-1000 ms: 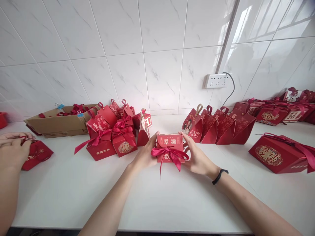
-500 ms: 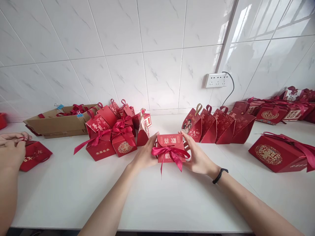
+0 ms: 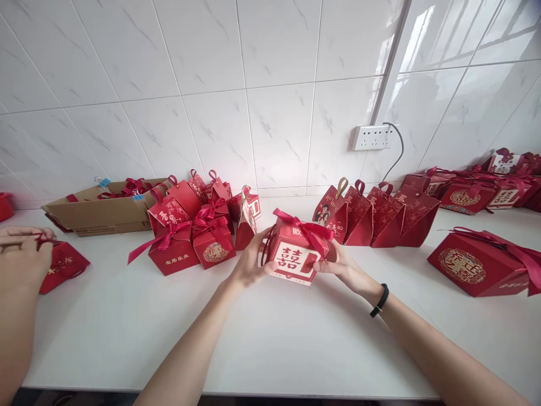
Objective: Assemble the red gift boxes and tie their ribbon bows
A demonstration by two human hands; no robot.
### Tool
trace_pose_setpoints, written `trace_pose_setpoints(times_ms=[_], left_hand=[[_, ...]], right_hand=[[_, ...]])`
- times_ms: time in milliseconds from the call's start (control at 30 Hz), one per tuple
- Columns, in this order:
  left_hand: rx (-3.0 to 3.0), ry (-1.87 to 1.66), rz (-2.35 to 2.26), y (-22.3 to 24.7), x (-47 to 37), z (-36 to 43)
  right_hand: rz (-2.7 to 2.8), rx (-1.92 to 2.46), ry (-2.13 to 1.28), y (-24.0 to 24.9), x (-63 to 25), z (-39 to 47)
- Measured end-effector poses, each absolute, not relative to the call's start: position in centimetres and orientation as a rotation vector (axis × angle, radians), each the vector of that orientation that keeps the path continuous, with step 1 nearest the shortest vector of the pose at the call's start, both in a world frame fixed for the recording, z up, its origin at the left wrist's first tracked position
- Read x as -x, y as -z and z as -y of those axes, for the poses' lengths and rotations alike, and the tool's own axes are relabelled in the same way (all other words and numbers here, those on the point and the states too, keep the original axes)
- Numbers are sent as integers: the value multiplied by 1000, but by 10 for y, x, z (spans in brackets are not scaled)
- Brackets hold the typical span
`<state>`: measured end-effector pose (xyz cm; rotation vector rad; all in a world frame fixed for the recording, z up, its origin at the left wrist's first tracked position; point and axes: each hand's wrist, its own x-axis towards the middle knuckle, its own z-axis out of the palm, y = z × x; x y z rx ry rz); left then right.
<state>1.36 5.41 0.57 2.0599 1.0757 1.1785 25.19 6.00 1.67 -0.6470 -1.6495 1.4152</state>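
Observation:
A small red gift box (image 3: pixel 291 256) with a white front panel and a crimson ribbon bow (image 3: pixel 304 228) on top is held between my two hands, tilted so its front faces me. My left hand (image 3: pixel 252 259) grips its left side, thumb on the front lower corner. On the opposite side my right hand (image 3: pixel 342 265) is closed on the box, its thumb across the front. Left of my hands sits a cluster of red boxes with bows (image 3: pixel 174 248). Behind my right hand stand several red boxes with loop handles (image 3: pixel 386 217).
At far left, another person's hands (image 3: pixel 27 245) work at a red box (image 3: pixel 67 265). An open cardboard box (image 3: pixel 105 211) holds ribbons. A larger red box (image 3: pixel 477 262) lies at right, with more boxes (image 3: pixel 465 194) behind it. A power strip (image 3: pixel 372 138) hangs on the tiled wall.
The gift box has tipped back, so its white front panel shows instead of mainly its top. Both my thumbs have come round onto the front.

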Motion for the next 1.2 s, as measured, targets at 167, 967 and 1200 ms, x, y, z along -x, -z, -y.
trace_pose_setpoints(times_ms=[167,967,1200], left_hand=[[-1974,-1173,-1022,-6,-12,-55],[-1391,-1608,-1217,-19,-18,-61],[-1093,-1659,-1108,-23,-19,-66]], right_hand=[[1403,621,-1693,-19,-250,-60],[1142,720,-1777,-30,-258,-62],[1106,792,-1749,-30,-260,-64]])
